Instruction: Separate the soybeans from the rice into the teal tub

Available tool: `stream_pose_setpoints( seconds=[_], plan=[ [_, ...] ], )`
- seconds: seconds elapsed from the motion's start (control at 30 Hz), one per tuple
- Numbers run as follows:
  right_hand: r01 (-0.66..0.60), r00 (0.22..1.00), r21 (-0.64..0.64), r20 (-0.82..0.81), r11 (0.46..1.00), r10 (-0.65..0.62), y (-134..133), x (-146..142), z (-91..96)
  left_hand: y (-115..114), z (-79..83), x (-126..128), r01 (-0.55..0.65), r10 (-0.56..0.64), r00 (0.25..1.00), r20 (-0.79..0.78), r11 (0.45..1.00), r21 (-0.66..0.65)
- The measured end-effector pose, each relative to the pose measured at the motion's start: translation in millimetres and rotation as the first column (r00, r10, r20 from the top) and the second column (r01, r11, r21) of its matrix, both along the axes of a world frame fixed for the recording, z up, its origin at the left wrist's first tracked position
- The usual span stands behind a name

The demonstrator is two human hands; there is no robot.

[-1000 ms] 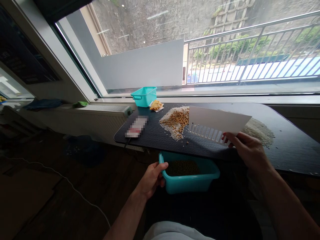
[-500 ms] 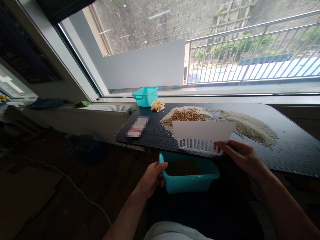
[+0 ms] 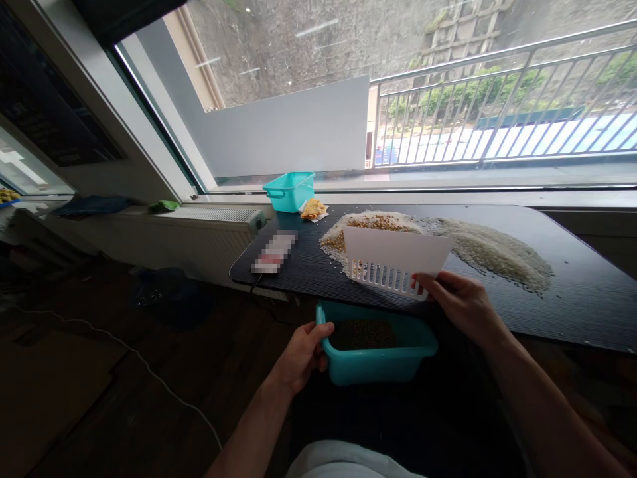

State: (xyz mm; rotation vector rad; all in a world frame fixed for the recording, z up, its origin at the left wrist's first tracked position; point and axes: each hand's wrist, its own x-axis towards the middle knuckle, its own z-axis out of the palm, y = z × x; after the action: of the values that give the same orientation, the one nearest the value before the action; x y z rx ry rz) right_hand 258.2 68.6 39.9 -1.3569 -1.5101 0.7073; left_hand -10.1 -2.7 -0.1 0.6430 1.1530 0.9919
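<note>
My left hand grips the left rim of a teal plastic bin, held just below the table's front edge. Small brownish grains lie in the shaded bottom of the bin. In my right hand is a white slotted scoop, pinched at its lower right corner above the table. The scoop's slots face down toward me, and its solid panel hides part of a pile of white rice grains mixed with yellow beans. To the right spreads a pile of whitish grains.
A second teal bin stands at the back left of the dark table, beside a crumpled yellow item on white paper. A blurred-out flat object with a cable lies nearer the left edge. A radiator runs under the window.
My right hand has moved the white slotted scoop slightly left and toward the window, covering more of the beans. My left hand and its bin have stayed in place.
</note>
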Motion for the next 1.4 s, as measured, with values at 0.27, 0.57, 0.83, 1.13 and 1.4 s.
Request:
stream_pose_setpoints(
  seconds=[0.27, 0.57, 0.83, 1.13, 1.4],
  plan=[
    [0.137, 0.988, -0.014, -0.071, 0.990, -0.138, -1, 7, 12.5, -1, -2.2, -2, 0.018, -0.018, 1.000, 0.007, 1.000, 0.010],
    [0.207, 0.977, -0.028, -0.050, 0.978, -0.208, -1, 14, 13.7, -1, -0.3, -1, 0.019, -0.019, 1.000, 0.003, 1.000, 0.016],
    [0.185, 0.978, -0.031, -0.090, 0.982, -0.187, 1, 11, 14.5, -2, -0.3, 0, 0.016, -0.016, 1.000, 0.007, 1.000, 0.015],
    [0.144, 0.986, -0.018, -0.083, 0.989, -0.145, 0, 14, 14.1, -2, -0.8, 0, 0.016, -0.016, 1.000, -0.004, 1.000, 0.016],
    [0.142, 0.986, -0.057, -0.084, 0.988, -0.146, 0, 15, 11.5, -1, -1.6, 0, 0.016, -0.016, 1.000, -0.005, 1.000, 0.013]
  ],
)
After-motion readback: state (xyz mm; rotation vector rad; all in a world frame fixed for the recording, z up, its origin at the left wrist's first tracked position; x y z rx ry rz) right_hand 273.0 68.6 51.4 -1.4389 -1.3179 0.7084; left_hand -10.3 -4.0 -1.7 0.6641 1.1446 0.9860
